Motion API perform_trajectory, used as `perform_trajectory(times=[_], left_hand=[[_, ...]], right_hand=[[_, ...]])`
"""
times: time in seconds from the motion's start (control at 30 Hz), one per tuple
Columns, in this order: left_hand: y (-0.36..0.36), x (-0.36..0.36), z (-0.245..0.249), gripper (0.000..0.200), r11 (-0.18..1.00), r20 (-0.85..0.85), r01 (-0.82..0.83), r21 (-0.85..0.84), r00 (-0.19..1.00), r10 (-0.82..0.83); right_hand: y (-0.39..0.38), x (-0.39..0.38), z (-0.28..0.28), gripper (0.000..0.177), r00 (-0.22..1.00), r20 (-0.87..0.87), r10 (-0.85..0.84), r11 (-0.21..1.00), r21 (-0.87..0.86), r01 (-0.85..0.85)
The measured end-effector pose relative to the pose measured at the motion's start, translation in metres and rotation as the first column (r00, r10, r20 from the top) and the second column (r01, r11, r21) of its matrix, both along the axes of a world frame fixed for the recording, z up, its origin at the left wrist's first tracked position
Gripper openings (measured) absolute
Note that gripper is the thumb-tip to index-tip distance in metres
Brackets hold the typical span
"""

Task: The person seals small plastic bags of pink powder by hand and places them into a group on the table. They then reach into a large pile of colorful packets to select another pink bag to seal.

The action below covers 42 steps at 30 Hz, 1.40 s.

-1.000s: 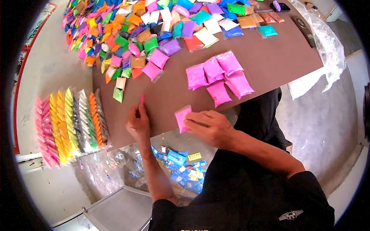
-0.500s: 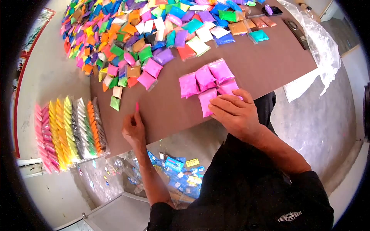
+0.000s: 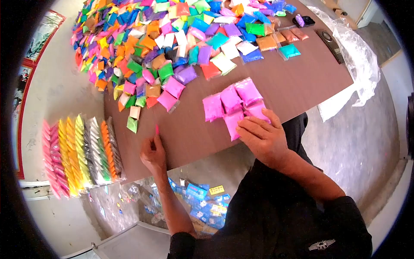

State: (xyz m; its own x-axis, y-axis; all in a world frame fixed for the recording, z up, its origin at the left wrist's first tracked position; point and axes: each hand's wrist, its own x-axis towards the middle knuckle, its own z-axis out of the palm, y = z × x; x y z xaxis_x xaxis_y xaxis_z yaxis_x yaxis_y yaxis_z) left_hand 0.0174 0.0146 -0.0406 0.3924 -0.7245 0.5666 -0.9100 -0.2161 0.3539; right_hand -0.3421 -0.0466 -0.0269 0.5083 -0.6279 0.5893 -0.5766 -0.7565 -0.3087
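Note:
Near the front edge of the brown table, my left hand is closed around a slim pink stick-like object, its tip pointing away from me. What exactly the object is, I cannot make out. My right hand lies over the near side of a cluster of several bright pink packets, fingers slightly apart and touching the nearest ones. The packets are clear pouches with soft-looking pink filling, laid edge to edge in short rows. My fingers hide part of the lower right of the cluster.
A large heap of multicoloured packets covers the far side of the table. Twisted strips of coloured packets stand at the left. A dark device and clear plastic sheeting lie right. Blue printed wrappers are below the table.
The whole view has shifted slightly, with the table and heap sitting a little lower and further right. Both hands keep nearly the same pose and place relative to the packets.

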Motion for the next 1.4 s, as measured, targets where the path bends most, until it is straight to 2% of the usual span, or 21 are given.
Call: perform_trajectory(times=[0.1,0.17,0.27,0.47,0.53,0.6,0.67,0.7,0.77,0.87,1.07,1.2,1.27,1.37,1.4], left_hand=[[0.001,0.005,-0.005,0.016,0.999,-0.017,0.020,-0.025,1.000,-0.020],[0.003,0.003,-0.007,0.015,1.000,-0.096,-0.029,-0.005,0.995,0.028],[0.003,-0.002,0.004,0.017,0.999,-0.081,-0.014,0.033,0.997,0.016],[0.003,-0.002,0.002,0.018,1.000,-0.086,-0.014,-0.015,0.996,0.012],[0.001,-0.002,0.002,0.019,1.000,-0.075,-0.005,-0.029,0.997,0.003],[0.002,0.000,-0.001,0.019,0.999,-0.062,0.000,-0.045,0.998,-0.002],[0.003,0.006,-0.008,0.024,1.000,0.079,-0.008,-0.012,0.997,0.009],[0.003,0.007,-0.009,0.024,1.000,0.083,-0.008,-0.027,0.996,0.010],[0.003,0.006,-0.010,0.026,0.998,0.147,0.025,-0.054,0.989,-0.017],[0.001,0.001,-0.004,0.022,0.998,0.158,0.040,-0.050,0.987,-0.032],[0.002,0.001,-0.006,0.024,0.999,0.187,-0.026,0.039,0.982,0.018],[-0.005,-0.004,0.002,0.024,0.999,0.193,0.014,-0.029,0.981,-0.008],[0.000,-0.003,0.002,0.021,0.999,0.144,-0.015,0.051,0.989,0.008],[0.004,0.002,-0.005,0.021,0.997,0.158,-0.034,0.075,0.987,0.022],[0.001,0.000,-0.003,0.021,0.997,0.159,-0.037,0.073,0.987,0.025]], right_hand=[[0.000,0.002,0.000,0.021,1.000,-0.007,-0.010,1.000,0.009,0.010],[0.000,0.000,0.003,0.024,1.000,-0.016,-0.007,1.000,0.000,0.007],[0.002,-0.003,0.008,0.025,1.000,-0.004,0.011,1.000,0.024,-0.011],[0.007,-0.024,0.019,0.034,0.996,0.089,-0.001,0.999,0.033,-0.002],[0.001,-0.045,0.019,0.032,0.989,0.113,-0.093,0.994,0.059,0.086],[-0.025,-0.067,0.005,0.027,0.942,0.270,-0.200,0.979,0.017,0.203],[-0.057,-0.091,0.000,0.024,0.903,0.251,-0.349,0.937,0.111,0.331],[-0.075,-0.101,-0.005,0.024,0.902,0.261,-0.345,0.939,0.099,0.331],[-0.105,-0.117,-0.019,0.024,0.859,0.244,-0.450,0.892,0.173,0.418],[-0.121,-0.122,-0.034,0.025,0.843,0.216,-0.493,0.869,0.171,0.464],[-0.117,-0.122,-0.028,0.024,0.829,0.202,-0.522,0.850,0.203,0.486],[-0.119,-0.123,-0.029,0.023,0.833,0.206,-0.514,0.851,0.239,0.467],[-0.119,-0.124,-0.033,0.022,0.830,0.230,-0.508,0.858,0.224,0.462],[-0.123,-0.124,-0.033,0.018,0.837,0.255,-0.483,0.874,0.201,0.443],[-0.126,-0.123,-0.029,0.017,0.827,0.278,-0.488,0.863,0.293,0.411]])
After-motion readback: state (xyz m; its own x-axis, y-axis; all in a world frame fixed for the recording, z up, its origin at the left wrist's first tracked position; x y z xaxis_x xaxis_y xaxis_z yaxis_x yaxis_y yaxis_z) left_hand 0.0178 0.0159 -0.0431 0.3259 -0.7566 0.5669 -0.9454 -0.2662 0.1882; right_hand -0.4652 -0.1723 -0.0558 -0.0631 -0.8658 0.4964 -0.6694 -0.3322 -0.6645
